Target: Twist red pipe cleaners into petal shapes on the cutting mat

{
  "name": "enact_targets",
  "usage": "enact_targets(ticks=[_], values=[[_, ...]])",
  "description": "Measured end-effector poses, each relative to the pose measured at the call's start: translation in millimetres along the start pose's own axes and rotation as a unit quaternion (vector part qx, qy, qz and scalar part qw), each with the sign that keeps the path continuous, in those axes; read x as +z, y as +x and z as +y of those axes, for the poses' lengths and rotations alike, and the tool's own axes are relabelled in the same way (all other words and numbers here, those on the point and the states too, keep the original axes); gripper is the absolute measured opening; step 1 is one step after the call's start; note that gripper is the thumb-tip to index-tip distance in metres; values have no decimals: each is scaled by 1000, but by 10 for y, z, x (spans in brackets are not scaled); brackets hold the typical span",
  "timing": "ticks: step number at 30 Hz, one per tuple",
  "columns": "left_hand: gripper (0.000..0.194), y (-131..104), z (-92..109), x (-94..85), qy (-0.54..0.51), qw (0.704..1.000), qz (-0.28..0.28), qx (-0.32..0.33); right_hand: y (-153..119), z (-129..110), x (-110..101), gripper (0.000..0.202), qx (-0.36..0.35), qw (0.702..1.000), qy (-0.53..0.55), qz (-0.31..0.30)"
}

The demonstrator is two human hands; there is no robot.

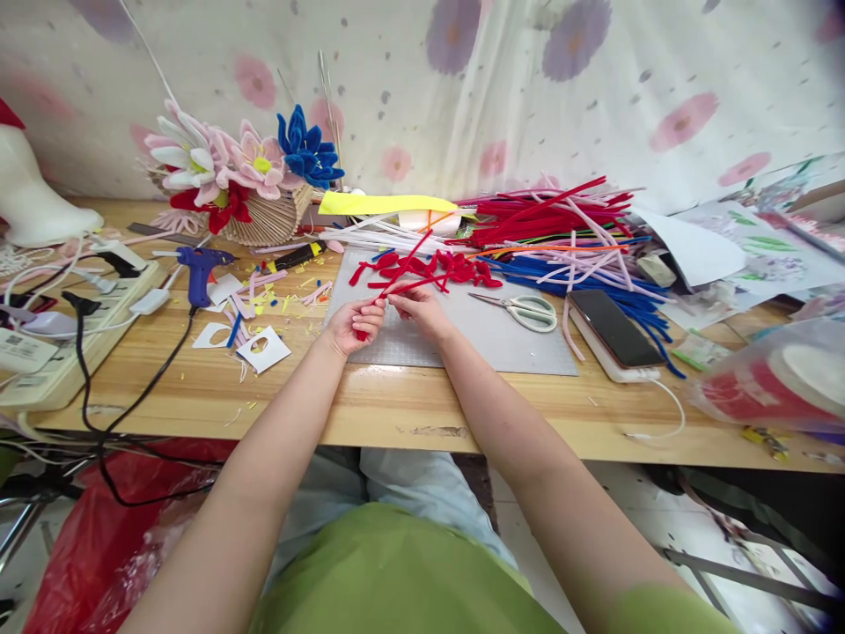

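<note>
Here, pipe-cleaner flowers (238, 163) fill the woven basket (274, 220); both hands (353, 324) pinch a red pipe cleaner (396, 289).

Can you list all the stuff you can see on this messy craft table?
red pipe cleaner: one, red, held between both hands over the mat
bent red pieces: a small heap, red, on the mat's far edge
cutting mat: one, grey, table centre
scissors: one pair, pale handles, on the mat
pipe cleaner pile: many, red, blue, pink, white, behind the mat
phone: one, dark screen, right of the mat
glue gun: one, blue, left side
flower basket: one, pink, red and blue flowers, back left
power strip: one, white, far left
paper scraps: several, white, left of the mat
table: one, wood
left hand: gripping the red pipe cleaner
right hand: pinching it
</note>
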State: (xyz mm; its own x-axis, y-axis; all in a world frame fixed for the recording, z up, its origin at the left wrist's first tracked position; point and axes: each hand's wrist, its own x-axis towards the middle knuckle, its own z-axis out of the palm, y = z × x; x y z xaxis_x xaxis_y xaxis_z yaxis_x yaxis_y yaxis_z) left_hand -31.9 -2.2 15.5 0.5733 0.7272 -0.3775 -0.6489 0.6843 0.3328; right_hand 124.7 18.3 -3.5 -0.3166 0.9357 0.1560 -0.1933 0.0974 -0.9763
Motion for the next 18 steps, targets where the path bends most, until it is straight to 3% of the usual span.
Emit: enact_targets(ticks=[12, 18], values=[[15, 33, 1, -78, -70, 995, -32, -61, 51, -3, -68, 18, -50, 982, -168, -73], [14, 36, -33, -45, -91, 991, -58, -78, 104, 94, -79, 19, -48, 972, -223, -56]])
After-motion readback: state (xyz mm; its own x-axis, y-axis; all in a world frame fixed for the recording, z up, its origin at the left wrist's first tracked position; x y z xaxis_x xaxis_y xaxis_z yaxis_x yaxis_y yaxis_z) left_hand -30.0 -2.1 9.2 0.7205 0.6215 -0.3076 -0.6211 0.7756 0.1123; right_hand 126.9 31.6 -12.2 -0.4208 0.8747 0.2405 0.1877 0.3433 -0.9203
